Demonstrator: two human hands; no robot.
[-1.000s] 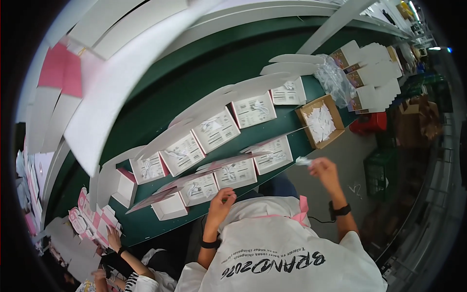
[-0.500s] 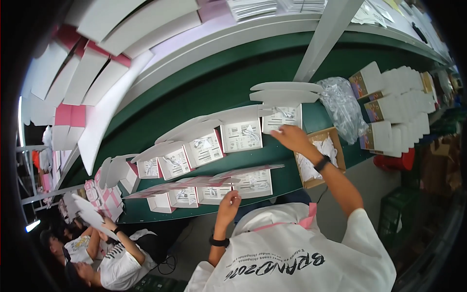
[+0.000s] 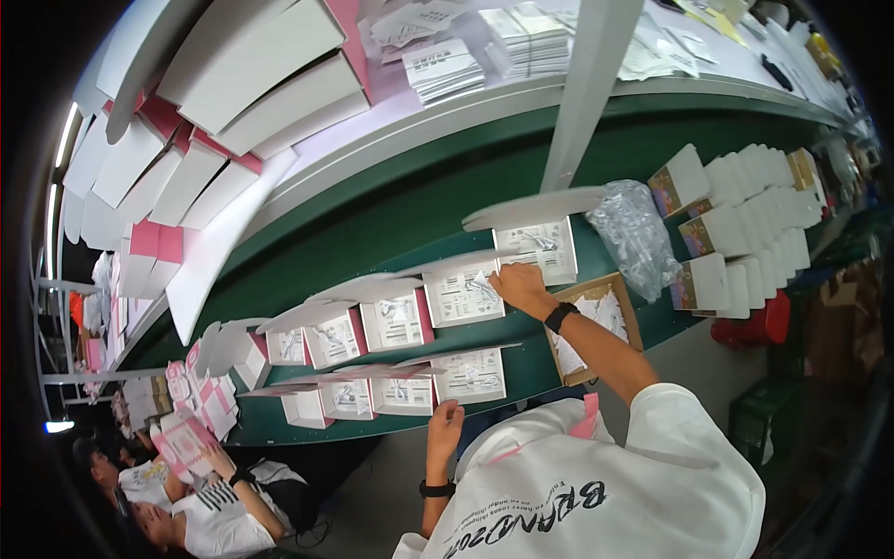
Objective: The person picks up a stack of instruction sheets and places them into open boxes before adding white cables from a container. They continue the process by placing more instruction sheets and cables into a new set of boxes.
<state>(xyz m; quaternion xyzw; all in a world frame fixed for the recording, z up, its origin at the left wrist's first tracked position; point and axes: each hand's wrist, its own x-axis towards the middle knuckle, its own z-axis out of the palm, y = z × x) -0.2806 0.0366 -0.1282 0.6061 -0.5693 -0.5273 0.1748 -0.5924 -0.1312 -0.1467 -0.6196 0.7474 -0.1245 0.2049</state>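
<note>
My right hand point(image 3: 523, 289) reaches over the right edge of an open white box point(image 3: 445, 310) in the back row, its fingers pressed together beside a small white cable point(image 3: 485, 286). Whatever those fingers hold, if anything, is hidden. My left hand point(image 3: 445, 429) is just in front of the rightmost box point(image 3: 492, 392) in the front row, with its fingers loosely extended and nothing visible in them. Several of the pink-and-white boxes hold a printed sheet and a bundled white cable. The box at the back right point(image 3: 561, 270) has a cable inside too.
Beside my right forearm sits a brown carton point(image 3: 636, 328) of white pieces. Behind it lie a clear plastic bag point(image 3: 633, 233) and stacked open cartons point(image 3: 736, 219). A shelf post point(image 3: 582, 102) rises at the back. Two co-workers point(image 3: 223, 517) handle pink-and-white boxes at left.
My right hand has moved left from the back-right box to the neighbouring box. The left hand's fingers have loosened. A co-worker's white piece has turned to show pink, and the view has shifted.
</note>
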